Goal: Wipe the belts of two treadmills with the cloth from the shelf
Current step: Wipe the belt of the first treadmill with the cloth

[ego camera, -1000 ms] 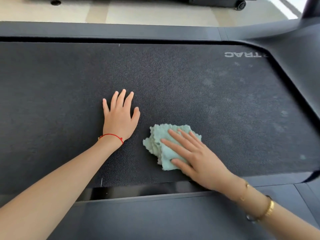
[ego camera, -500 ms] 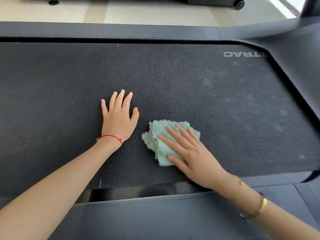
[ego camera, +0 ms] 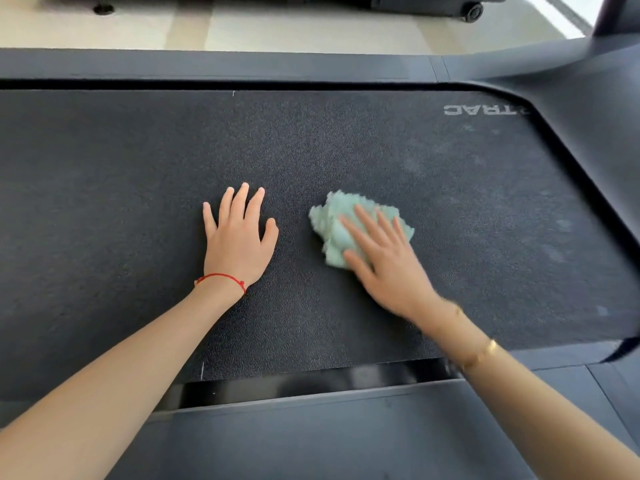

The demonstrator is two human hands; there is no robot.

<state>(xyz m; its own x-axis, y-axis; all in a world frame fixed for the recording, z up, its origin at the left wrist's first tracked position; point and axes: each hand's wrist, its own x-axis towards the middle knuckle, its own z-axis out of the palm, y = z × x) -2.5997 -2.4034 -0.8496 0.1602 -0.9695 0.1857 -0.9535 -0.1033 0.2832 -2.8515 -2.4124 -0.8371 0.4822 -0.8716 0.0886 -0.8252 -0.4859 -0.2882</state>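
A dark textured treadmill belt (ego camera: 346, 150) fills most of the view. A crumpled pale green cloth (ego camera: 332, 230) lies on it near the middle. My right hand (ego camera: 384, 261) presses flat on the cloth with straight fingers and looks motion-blurred. My left hand (ego camera: 239, 240) rests flat on the bare belt to the left of the cloth, fingers spread, a red string round the wrist. Faint pale smudges (ego camera: 554, 244) mark the belt to the right.
Grey side rails frame the belt at the far edge (ego camera: 242, 65) and the near edge (ego camera: 329, 438). The treadmill's raised motor cover (ego camera: 595, 109) curves up at the right. Pale floor (ego camera: 277, 26) and a wheeled black base (ego camera: 471, 10) lie beyond.
My right hand has slid the cloth away from me and slightly right across the belt. My left hand has stayed in place.
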